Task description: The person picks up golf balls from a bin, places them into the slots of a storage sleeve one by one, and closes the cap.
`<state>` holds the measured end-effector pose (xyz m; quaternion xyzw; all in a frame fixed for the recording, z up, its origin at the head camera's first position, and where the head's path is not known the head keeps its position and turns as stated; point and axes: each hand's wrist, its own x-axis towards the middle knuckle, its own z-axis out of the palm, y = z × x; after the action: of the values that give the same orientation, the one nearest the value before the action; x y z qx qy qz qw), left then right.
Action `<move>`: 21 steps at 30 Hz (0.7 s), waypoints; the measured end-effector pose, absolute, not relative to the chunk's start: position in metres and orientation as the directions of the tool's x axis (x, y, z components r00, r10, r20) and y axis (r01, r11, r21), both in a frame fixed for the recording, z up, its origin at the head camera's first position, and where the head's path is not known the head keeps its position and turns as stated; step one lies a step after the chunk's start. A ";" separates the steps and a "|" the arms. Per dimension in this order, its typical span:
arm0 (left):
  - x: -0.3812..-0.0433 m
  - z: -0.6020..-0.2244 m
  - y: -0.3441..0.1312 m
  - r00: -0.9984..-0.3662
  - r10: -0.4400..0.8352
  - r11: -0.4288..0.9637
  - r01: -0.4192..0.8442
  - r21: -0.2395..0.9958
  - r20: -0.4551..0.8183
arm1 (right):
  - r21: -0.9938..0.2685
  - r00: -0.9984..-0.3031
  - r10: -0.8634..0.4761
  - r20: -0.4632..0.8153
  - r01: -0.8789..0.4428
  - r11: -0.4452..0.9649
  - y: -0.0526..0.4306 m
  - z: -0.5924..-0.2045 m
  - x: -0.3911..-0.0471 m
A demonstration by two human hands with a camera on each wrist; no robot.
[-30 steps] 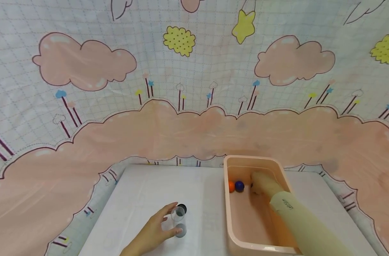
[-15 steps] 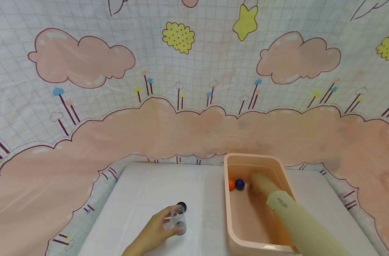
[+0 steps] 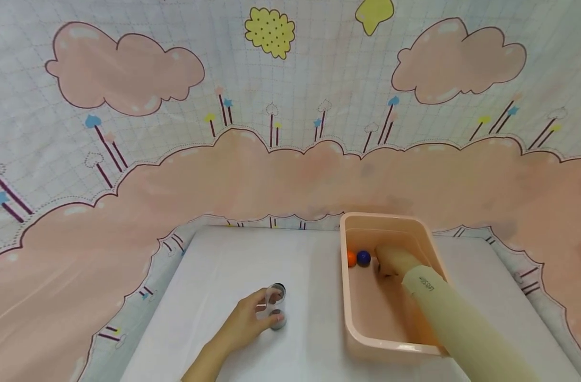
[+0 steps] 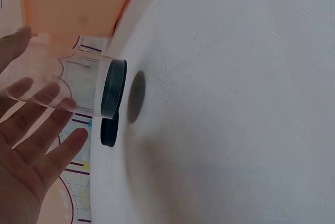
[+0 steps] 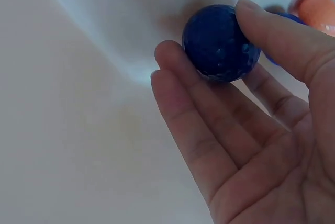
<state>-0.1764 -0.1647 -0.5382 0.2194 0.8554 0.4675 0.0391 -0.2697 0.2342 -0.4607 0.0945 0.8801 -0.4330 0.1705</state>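
My left hand (image 3: pixel 247 321) holds a clear plastic cylinder (image 4: pixel 86 80), thumb on one side and fingers on the other. A dark cap closes the cylinder's lower end, close over the white table, and a shadow falls beside it. Behind it lies a round black lid (image 4: pixel 109 132), mostly covered by the cylinder in the head view. Inside the peach bin (image 3: pixel 348 297), my right hand (image 3: pixel 395 261) pinches a dark blue dimpled ball (image 5: pixel 220 43), like a golf ball, between thumb and fingers. Another blue ball (image 3: pixel 364 258) and an orange ball (image 3: pixel 351 259) lie beside this hand.
The bin stands on the right half of the white table (image 3: pixel 233 260), its walls rising around my right hand. A cartoon-printed cloth (image 3: pixel 290 180) hangs behind the table and borders its sides.
The head view has tilted down, so the scene sits higher in it. The cylinder has shifted slightly and now overlaps the black lid more. The right hand stays in the bin.
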 end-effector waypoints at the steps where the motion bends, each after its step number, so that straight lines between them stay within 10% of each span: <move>1: -0.177 -0.536 -0.164 -0.900 0.413 0.465 0.340 0.817 0.140 | -0.727 -0.917 0.044 -0.397 0.343 0.595 0.235 -0.457 -0.271; 12: -0.175 -0.514 -0.158 -0.921 0.364 0.472 0.313 0.824 0.141 | -0.258 -0.901 -0.302 -0.311 -0.226 0.940 0.236 -0.439 -0.303; 21: -0.180 -0.488 -0.149 -0.922 0.342 0.459 0.333 0.823 0.182 | -0.370 -0.898 -0.380 -0.222 -0.283 0.885 0.228 -0.391 -0.280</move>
<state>-0.1804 -0.1494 -0.4884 0.1977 0.8542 0.4809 0.0045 -0.2801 0.2278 -0.3914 -0.1729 0.9597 -0.1667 0.1456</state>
